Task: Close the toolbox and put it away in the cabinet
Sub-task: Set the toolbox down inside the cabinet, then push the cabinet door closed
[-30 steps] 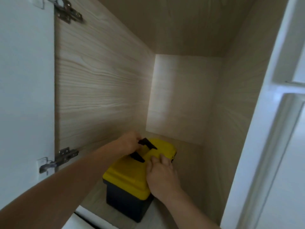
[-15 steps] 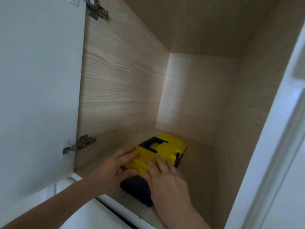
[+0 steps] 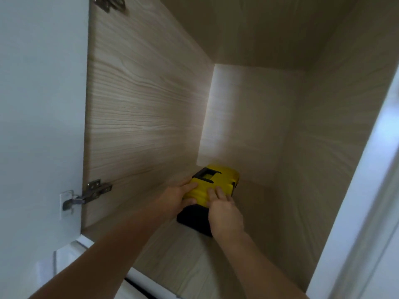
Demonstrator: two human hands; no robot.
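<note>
Inside the light wood-grain cabinet [image 3: 151, 108], head view: a yellow-lidded plastic toolbox with a black body [image 3: 212, 186] sits on the cabinet floor, toward the back and nearer the left wall than the right, its far end close to the rear panel. Its lid lies down flat on the body, and a black rectangular carry handle [image 3: 205, 174] lies folded in a recess on the top.

Both bare forearms reach forward and upward from the lower edge of the view, converging on the near end of the box. The left hand [image 3: 176, 198] lies against the near-left corner, its fingers [image 3: 190, 186] extended flat over the yellow lid and its thumb [image 3: 190, 201] along the lid's lower edge; the grip is spread and pressing, not clenched. The right hand [image 3: 224, 212] rests palm-down on the near-right part of the lid with its fingers extended and held close together, covering part of the black front; here too the grip is flat against the box and wraps around nothing.

At left the white cabinet door [image 3: 38, 104] stands swung outward, carried on a metal hinge [image 3: 92, 192] low on the side wall, with a second hinge [image 3: 109, 3] at the top edge. A white frame [image 3: 367, 190] borders the opening at right.
</note>
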